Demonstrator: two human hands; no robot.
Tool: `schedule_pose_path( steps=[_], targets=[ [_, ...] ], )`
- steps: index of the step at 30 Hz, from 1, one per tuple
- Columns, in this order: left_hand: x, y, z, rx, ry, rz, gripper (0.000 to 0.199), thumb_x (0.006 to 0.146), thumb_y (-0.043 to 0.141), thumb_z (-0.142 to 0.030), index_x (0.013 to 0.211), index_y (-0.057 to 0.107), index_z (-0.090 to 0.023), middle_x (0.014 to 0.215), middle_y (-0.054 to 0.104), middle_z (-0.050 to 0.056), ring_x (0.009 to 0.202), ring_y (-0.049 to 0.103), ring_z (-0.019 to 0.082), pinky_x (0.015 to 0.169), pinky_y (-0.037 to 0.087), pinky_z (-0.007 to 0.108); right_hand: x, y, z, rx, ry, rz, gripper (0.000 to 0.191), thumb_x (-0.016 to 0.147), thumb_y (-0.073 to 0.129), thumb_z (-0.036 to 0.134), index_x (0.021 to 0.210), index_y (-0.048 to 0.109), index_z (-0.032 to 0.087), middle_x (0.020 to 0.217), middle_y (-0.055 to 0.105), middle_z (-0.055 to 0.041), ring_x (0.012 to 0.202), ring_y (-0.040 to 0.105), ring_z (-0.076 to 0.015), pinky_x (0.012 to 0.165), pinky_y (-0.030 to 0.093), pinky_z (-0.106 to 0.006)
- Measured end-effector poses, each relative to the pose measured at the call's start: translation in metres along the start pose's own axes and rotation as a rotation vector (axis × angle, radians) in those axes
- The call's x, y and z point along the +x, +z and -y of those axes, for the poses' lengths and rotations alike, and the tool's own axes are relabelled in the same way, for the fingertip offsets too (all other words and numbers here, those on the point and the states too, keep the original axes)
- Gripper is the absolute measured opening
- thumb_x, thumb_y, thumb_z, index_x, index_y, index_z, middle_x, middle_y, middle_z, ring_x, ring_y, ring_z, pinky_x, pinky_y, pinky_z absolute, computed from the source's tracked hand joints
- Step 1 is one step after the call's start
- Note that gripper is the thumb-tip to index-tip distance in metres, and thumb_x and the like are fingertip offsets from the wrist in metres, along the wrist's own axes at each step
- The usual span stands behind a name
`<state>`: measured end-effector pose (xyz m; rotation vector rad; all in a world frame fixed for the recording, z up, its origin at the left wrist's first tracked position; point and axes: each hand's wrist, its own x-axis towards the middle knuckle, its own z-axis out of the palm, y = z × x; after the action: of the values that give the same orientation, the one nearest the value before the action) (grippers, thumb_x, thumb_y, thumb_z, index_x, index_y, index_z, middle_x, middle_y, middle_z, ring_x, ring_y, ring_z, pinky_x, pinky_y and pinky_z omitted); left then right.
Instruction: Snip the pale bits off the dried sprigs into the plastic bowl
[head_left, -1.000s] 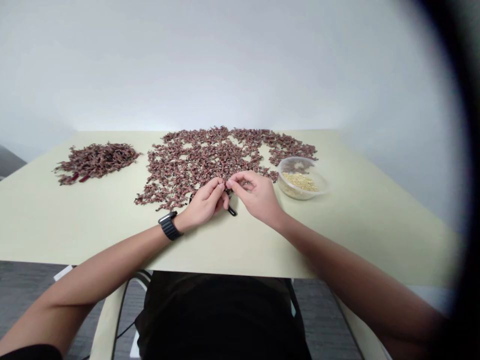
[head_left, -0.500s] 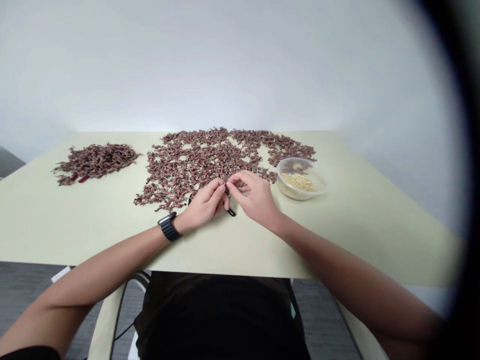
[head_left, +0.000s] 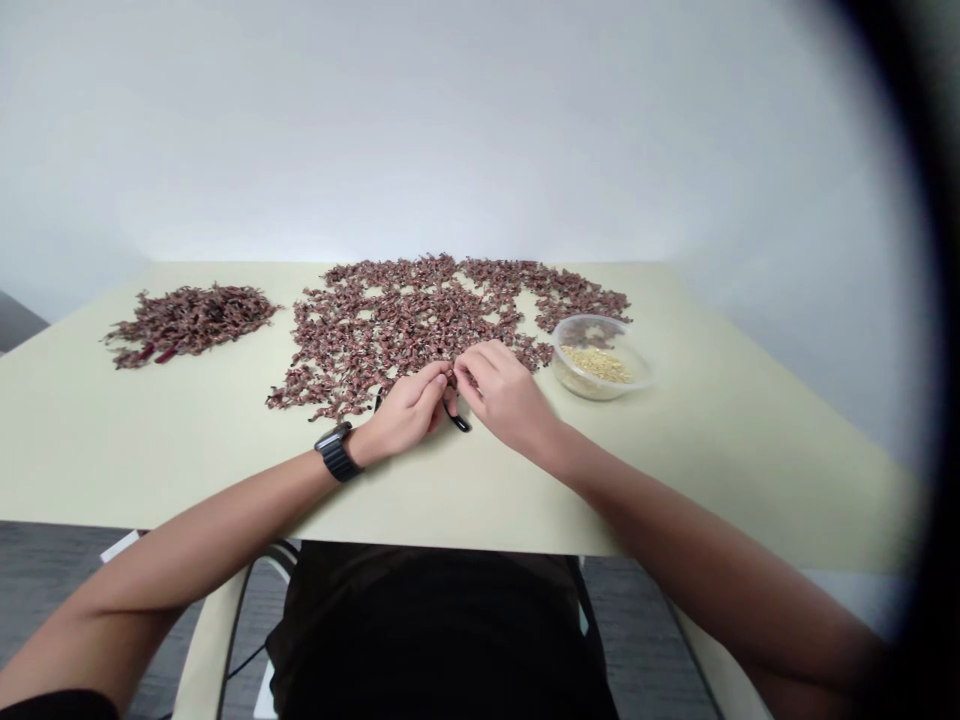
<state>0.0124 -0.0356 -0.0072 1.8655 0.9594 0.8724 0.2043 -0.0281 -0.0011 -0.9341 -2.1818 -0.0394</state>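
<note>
The two hands meet over the tabletop (head_left: 180, 440), about halfway between its near edge and its far edge. The left hand (head_left: 409, 412) has its thumb and fingers bent close together. The right hand (head_left: 504, 392) has its fingers curled down, with its tips right by the left hand's tips. A tiny reddish spot shows there, but it is too small to tell if the fingers hold a bit or if it lies behind them. I cannot tell if the tips of either hand touch. Just past the hands lies a big, flat spread of little reddish-brown bits (head_left: 405, 325), going back almost to the far edge. A black thing (head_left: 458, 421) is partly hidden by the left hand. A smaller brown heap (head_left: 199, 318) sits near the far left corner, with dark red pieces (head_left: 166, 354) at its near side. Right of the hands, toward the right edge, is a see-through bowl (head_left: 589, 390), just beside the spread, with yellow bits (head_left: 600, 364) in it. The left wrist wears a dark watch (head_left: 339, 454). A pale wall (head_left: 420, 120) stands behind the far edge.
</note>
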Motion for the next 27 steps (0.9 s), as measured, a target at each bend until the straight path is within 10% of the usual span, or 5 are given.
schedule_pose_path(
  steps=[6, 11, 16, 27],
  targets=[
    [0.002, -0.005, 0.005, 0.011, 0.001, 0.072, 0.041, 0.108, 0.036, -0.05, 0.108, 0.059, -0.015, 0.063, 0.059, -0.001, 0.054, 0.054, 0.012, 0.057, 0.042, 0.023, 0.0, 0.0, 0.0, 0.082, 0.122, -0.002, 0.016, 0.099, 0.05, 0.017, 0.092, 0.064, 0.018, 0.096, 0.067, -0.0119, 0.097, 0.059, -0.026, 0.09, 0.049, -0.042],
    [0.002, -0.008, -0.002, 0.221, 0.086, 0.032, 0.038, 0.109, 0.037, -0.045, 0.114, 0.059, -0.015, 0.063, 0.058, -0.002, 0.055, 0.053, 0.011, 0.06, 0.041, 0.022, 0.003, 0.004, 0.0, 0.649, 0.577, 0.04, 0.017, 0.095, 0.061, 0.033, 0.088, 0.068, 0.019, 0.079, 0.07, -0.0049, 0.073, 0.064, -0.018, 0.074, 0.052, -0.033],
    [0.002, -0.008, -0.005, 0.226, 0.097, 0.025, 0.038, 0.109, 0.035, -0.043, 0.115, 0.06, -0.015, 0.063, 0.06, -0.002, 0.052, 0.054, 0.01, 0.059, 0.042, 0.021, 0.004, 0.009, -0.006, 1.031, 0.734, 0.085, 0.026, 0.089, 0.07, 0.043, 0.088, 0.07, 0.017, 0.075, 0.068, -0.0038, 0.071, 0.062, -0.0156, 0.07, 0.052, -0.029],
    [0.002, -0.005, -0.008, 0.03, 0.048, -0.007, 0.041, 0.107, 0.041, -0.048, 0.113, 0.063, -0.014, 0.065, 0.063, -0.001, 0.053, 0.056, 0.01, 0.056, 0.044, 0.021, 0.001, 0.005, -0.002, 0.507, 0.479, -0.025, 0.017, 0.097, 0.06, 0.036, 0.092, 0.067, 0.021, 0.082, 0.07, -0.0045, 0.075, 0.064, -0.019, 0.075, 0.052, -0.033]
  ],
)
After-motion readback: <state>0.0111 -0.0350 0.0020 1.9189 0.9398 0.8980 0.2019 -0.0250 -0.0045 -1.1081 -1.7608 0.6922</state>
